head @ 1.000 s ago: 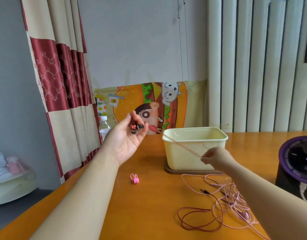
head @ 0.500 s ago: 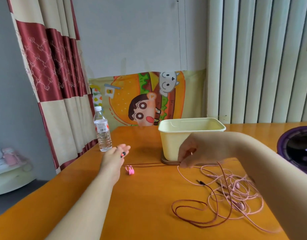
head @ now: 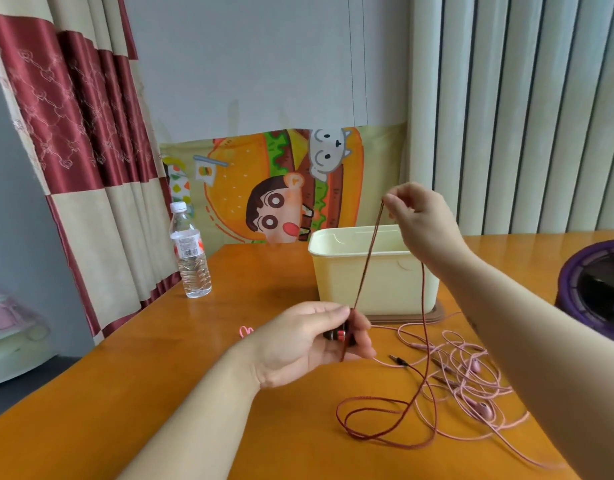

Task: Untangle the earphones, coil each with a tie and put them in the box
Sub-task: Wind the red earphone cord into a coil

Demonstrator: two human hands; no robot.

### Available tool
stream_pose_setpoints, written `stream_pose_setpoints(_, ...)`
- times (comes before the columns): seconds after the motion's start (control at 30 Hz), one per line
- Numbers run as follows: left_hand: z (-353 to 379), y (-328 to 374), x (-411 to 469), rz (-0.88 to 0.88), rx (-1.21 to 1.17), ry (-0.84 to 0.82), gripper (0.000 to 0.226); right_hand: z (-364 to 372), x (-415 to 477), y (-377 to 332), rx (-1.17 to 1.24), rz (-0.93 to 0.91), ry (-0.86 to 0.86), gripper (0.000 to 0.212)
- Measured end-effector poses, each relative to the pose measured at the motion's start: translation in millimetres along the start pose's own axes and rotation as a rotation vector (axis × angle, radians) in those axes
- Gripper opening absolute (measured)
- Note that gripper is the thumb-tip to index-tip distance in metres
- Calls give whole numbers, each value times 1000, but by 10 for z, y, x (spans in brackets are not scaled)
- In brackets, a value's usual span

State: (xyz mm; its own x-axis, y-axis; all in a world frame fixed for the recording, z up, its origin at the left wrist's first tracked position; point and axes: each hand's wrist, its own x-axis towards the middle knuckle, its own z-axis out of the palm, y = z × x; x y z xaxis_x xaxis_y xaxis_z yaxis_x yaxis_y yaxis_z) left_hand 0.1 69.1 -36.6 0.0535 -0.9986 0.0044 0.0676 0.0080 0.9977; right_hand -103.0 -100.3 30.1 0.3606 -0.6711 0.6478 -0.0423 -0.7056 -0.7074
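Observation:
My left hand (head: 309, 344) hovers above the orange table and grips the black-and-red earbuds of the dark red earphones (head: 366, 258). Their cord runs up to my right hand (head: 419, 220), which pinches it high in front of the cream box (head: 336, 268). From there the cord drops back down and ends in loose loops on the table. Beside those loops lies a tangle of pink earphones (head: 471, 382). A pink tie (head: 246, 330) peeks out just left of my left hand.
A water bottle (head: 190, 254) stands at the table's back left, by the red and cream curtain. A purple and black round object (head: 596, 289) sits at the right edge. The box rests on a brown mat.
My left hand has come from the far left of the table to the middle with the earbuds. My right hand has risen from the tabletop, lifting the red cord into a tall loop.

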Motion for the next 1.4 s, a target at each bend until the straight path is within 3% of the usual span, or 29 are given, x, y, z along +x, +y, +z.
stream_pose_setpoints(0.13,-4,120,39,112,-291,-261,25,267,-92,313,-24,71,-102,15)
stream_pose_setpoints(0.2,-46,211,101,249,-498,-271,22,419,-176,431,-40,76,-156,13)
stream_pose_setpoints(0.3,-174,326,232,397,-724,64,22,605,-305,558,-89,110,-353,14)
stream_pose_setpoints(0.4,-415,315,369,473,-761,391,20,633,-423,526,-187,118,-696,19)
stream_pose_setpoints(0.5,-676,74,491,417,-634,620,20,586,-452,299,-310,66,-981,24)
stream_pose_setpoints(0.6,-760,-271,547,305,-383,734,20,532,-422,42,-376,-22,-1075,26)
stream_pose_setpoints(0.7,-711,-430,509,200,-78,629,26,467,-365,-91,-352,-121,-974,28)
stream_pose_setpoints(0.8,-624,-378,451,159,54,434,33,459,-307,-78,-217,-120,-793,34)
stream_pose_setpoints(1.0,-430,-289,412,120,-44,267,31,500,-193,108,1,53,-578,38)
stream_pose_setpoints(1.4,-418,-301,429,149,-156,311,32,453,-193,106,12,51,-602,39)
